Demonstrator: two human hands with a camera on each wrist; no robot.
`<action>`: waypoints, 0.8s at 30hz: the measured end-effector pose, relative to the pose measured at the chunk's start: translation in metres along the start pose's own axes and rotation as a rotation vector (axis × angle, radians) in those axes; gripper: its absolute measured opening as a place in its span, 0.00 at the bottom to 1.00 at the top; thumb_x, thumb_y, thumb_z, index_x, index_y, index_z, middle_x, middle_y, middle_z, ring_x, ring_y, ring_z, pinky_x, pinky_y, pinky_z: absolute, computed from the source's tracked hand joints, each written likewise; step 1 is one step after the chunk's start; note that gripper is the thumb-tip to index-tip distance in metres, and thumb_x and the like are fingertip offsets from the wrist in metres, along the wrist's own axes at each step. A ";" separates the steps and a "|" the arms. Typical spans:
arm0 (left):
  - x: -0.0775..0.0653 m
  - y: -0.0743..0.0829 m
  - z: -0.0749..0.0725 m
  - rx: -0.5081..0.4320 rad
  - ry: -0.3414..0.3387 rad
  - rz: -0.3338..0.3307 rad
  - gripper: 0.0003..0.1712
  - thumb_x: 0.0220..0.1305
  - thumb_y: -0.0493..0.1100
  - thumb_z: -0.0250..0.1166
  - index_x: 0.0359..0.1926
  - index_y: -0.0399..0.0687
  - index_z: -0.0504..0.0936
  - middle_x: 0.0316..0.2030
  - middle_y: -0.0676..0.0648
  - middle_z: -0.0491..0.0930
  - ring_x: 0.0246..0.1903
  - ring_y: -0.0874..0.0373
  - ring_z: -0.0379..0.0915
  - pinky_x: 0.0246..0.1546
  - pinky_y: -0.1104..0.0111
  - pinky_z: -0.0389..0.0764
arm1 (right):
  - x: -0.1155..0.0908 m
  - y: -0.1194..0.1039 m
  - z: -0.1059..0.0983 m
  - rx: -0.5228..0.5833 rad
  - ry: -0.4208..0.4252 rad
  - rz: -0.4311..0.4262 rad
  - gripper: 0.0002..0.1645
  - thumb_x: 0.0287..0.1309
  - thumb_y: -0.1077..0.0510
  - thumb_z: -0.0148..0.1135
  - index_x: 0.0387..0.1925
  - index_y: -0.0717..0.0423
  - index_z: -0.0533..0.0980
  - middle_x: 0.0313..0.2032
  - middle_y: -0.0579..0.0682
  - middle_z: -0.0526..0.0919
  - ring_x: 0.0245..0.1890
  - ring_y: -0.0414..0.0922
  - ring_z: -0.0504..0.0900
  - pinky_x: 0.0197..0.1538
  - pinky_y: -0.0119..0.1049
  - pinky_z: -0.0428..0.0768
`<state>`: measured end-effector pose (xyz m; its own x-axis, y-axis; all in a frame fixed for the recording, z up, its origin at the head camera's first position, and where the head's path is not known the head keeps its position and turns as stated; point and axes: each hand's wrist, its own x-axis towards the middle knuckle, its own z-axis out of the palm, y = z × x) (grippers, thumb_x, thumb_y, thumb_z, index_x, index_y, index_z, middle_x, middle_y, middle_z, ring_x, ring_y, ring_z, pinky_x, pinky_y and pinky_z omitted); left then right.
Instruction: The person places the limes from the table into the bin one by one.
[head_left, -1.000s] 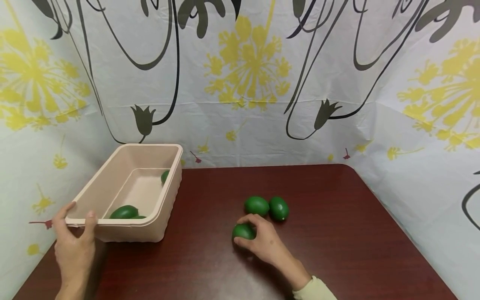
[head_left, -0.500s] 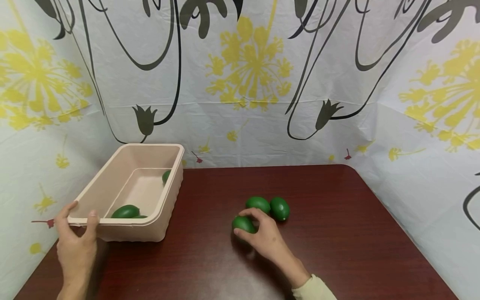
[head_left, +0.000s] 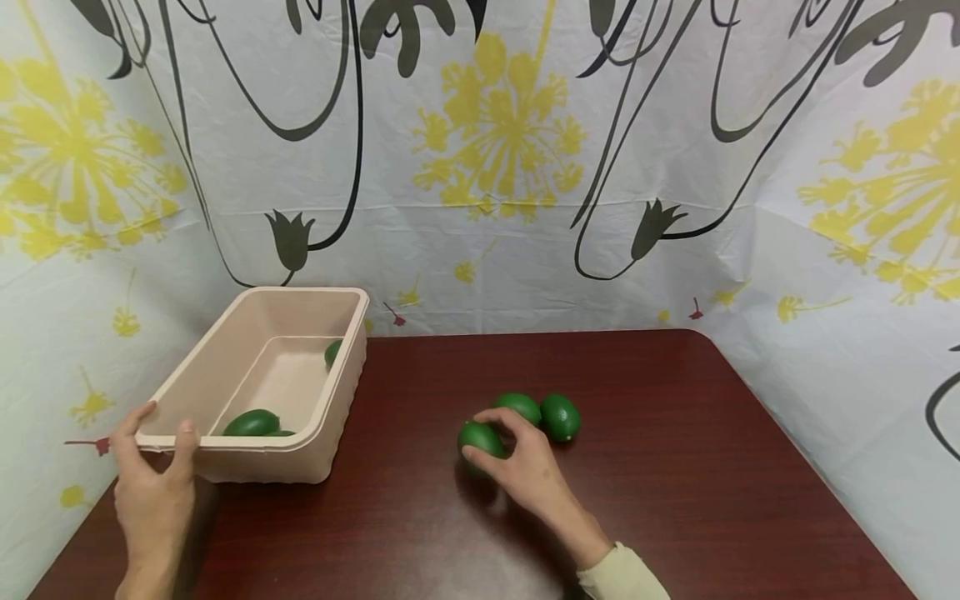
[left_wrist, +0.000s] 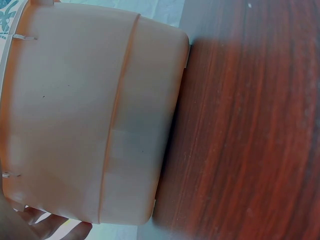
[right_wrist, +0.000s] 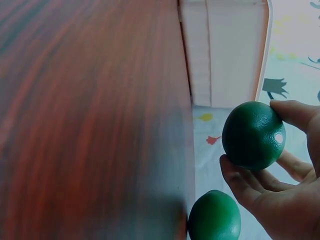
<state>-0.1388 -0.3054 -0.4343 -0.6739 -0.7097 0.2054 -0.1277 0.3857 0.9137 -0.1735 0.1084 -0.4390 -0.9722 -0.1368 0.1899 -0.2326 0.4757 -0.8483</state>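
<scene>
While your left hand [head_left: 153, 496] grips the beige bin [head_left: 262, 463] by the rim at its near left corner, your right hand [head_left: 531, 471] has a green fruit [head_left: 477, 438] pinched between thumb and fingers [head_left: 504, 414]. That held fruit is just clear of the bench [head_left: 675, 483], with its shadow falling on the dark red wood below, and it sits well apart from the bin, to the bin's right. Right behind your right hand lies a second fruit [head_left: 519, 407], partly covered by your hand, with a third fruit [head_left: 560, 417] just beside it. The bin stands at your left; inside, near your left thumb, you have one fruit [head_left: 251, 423] and a sliver of another [head_left: 282, 433], plus one more [head_left: 332, 354] mostly hidden by the right wall. A pale sleeve [head_left: 624, 573] covers your right forearm, and a flower-printed cloth [head_left: 465, 300] hangs behind the bench.
</scene>
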 end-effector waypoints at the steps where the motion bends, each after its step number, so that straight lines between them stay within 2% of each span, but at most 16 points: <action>1: 0.000 0.000 0.000 -0.001 0.000 -0.001 0.37 0.71 0.58 0.59 0.78 0.76 0.60 0.78 0.40 0.64 0.67 0.23 0.64 0.62 0.38 0.58 | 0.001 -0.001 0.001 0.002 0.005 -0.005 0.23 0.55 0.48 0.79 0.53 0.39 0.83 0.53 0.40 0.87 0.51 0.40 0.84 0.53 0.39 0.80; 13: 0.001 0.000 0.001 -0.006 0.004 0.005 0.36 0.71 0.57 0.59 0.78 0.75 0.61 0.77 0.39 0.66 0.65 0.25 0.65 0.61 0.38 0.58 | 0.006 -0.009 0.008 0.062 -0.012 -0.035 0.24 0.55 0.50 0.79 0.54 0.41 0.82 0.53 0.42 0.87 0.54 0.41 0.84 0.56 0.36 0.81; 24: 0.000 -0.001 0.000 -0.007 -0.005 -0.011 0.37 0.71 0.57 0.59 0.78 0.76 0.60 0.76 0.37 0.66 0.64 0.25 0.65 0.61 0.38 0.58 | 0.008 -0.016 0.014 0.104 0.004 -0.057 0.25 0.54 0.52 0.80 0.54 0.42 0.82 0.55 0.43 0.86 0.56 0.42 0.84 0.58 0.41 0.82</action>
<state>-0.1389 -0.3058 -0.4348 -0.6762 -0.7108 0.1938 -0.1302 0.3742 0.9182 -0.1774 0.0880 -0.4307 -0.9577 -0.1574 0.2411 -0.2838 0.3745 -0.8827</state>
